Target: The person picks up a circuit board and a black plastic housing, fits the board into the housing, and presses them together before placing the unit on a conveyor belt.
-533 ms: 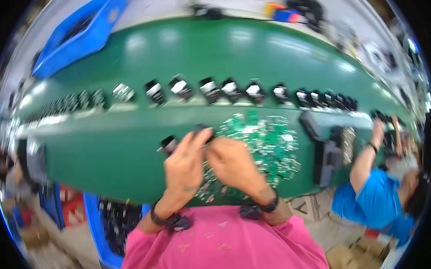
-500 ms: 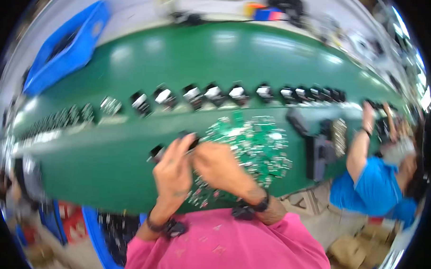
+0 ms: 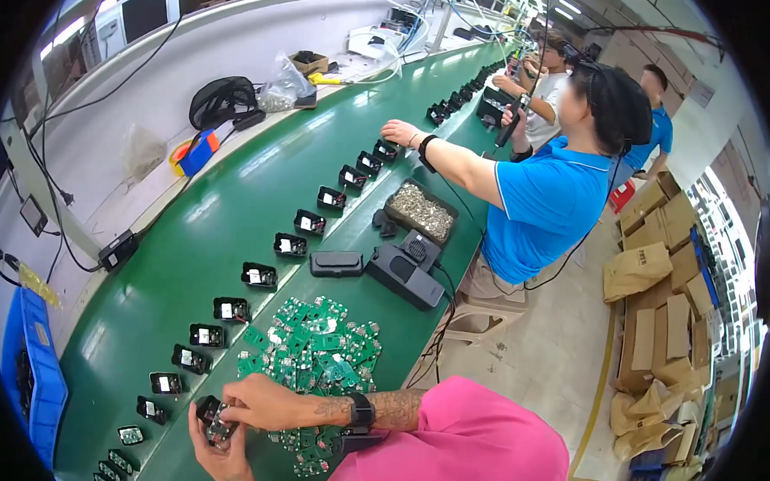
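My left hand (image 3: 221,464) wraps round a small black plastic housing (image 3: 209,406) at the lower left, over the green table. My right hand (image 3: 265,402) reaches across, its fingers pinched on a small circuit board (image 3: 220,430) at the open side of that housing. Whether the board is seated inside cannot be made out. Just beyond, a row of open black housings (image 3: 258,275) with white parts inside runs along the table. Beside my right forearm lies a loose heap of green circuit boards (image 3: 322,344).
A black hard case (image 3: 336,263), a dark grey device (image 3: 405,271) and a tray of small metal parts (image 3: 422,209) lie farther right. A co-worker in a blue shirt (image 3: 539,203) reaches over the row. A blue bin (image 3: 41,373) stands at left; cardboard boxes (image 3: 661,343) fill the right.
The view has swung to the right, bringing co-workers and boxes into fuller sight. My hands now show lower left, still together at a black housing. The earlier frame is blurred.
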`<state>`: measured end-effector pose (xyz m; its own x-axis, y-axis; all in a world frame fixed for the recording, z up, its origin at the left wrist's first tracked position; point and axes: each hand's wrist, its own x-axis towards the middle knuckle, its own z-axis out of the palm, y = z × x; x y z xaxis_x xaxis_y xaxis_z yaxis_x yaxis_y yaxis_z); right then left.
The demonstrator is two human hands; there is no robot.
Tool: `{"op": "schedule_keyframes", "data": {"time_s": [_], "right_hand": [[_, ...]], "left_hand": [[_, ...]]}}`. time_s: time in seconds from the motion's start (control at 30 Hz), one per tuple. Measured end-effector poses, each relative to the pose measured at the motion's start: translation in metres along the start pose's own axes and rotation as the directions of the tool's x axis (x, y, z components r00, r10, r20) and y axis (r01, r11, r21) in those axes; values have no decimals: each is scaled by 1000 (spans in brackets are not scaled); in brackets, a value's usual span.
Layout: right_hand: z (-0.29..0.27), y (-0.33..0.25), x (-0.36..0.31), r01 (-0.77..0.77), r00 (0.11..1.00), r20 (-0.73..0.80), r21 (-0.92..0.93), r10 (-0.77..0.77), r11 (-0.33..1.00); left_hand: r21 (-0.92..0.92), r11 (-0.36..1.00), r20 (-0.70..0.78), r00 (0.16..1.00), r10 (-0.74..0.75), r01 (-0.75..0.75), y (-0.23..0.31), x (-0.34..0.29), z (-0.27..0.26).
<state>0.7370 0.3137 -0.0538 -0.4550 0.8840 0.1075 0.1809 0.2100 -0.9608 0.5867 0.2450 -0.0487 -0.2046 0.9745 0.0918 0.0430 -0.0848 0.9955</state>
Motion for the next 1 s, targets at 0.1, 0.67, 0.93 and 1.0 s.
{"op": "schedule_keyframes", "data": {"time_s": [0.1,0.67,0.93,1.0], "right_hand": [[10,3,-5,65,995,-87,142,-53,988],[-7,7,-2,-133,988,116,266,105,955],[1,11,-14,-50,994,105,251,24,967],[0,12,-14,-47,995,101,218,26,975]], "left_hand": [[59,998,7,1000,20,-20,-2,1,1],[147,988,-150,989,-14,37,-19,-10,15],[200,978,-187,978,95,-57,-20,-8,21],[262,965,-195,977,89,-36,-19,-8,18]]}}
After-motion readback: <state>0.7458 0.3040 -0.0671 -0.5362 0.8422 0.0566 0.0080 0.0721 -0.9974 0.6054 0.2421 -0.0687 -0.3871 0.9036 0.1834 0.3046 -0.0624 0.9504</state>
